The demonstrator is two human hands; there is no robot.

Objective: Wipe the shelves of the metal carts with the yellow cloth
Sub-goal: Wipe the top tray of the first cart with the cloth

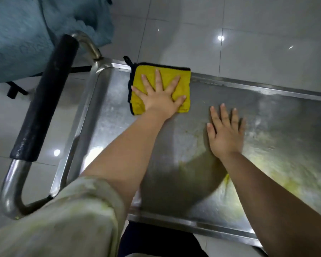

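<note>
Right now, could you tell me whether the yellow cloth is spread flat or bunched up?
Spread flat: the yellow cloth lies as a rectangle on the cart shelf, pressed under the splayed left hand.

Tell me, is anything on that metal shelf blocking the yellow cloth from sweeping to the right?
Only the person's right hand, resting flat on the shelf just right of the yellow cloth, which the left hand presses down. Otherwise nothing visible lies there.

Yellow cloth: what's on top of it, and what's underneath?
The left hand lies flat on the cloth, fingers spread. Beneath is the cart shelf; that covered patch cannot be seen.
</note>
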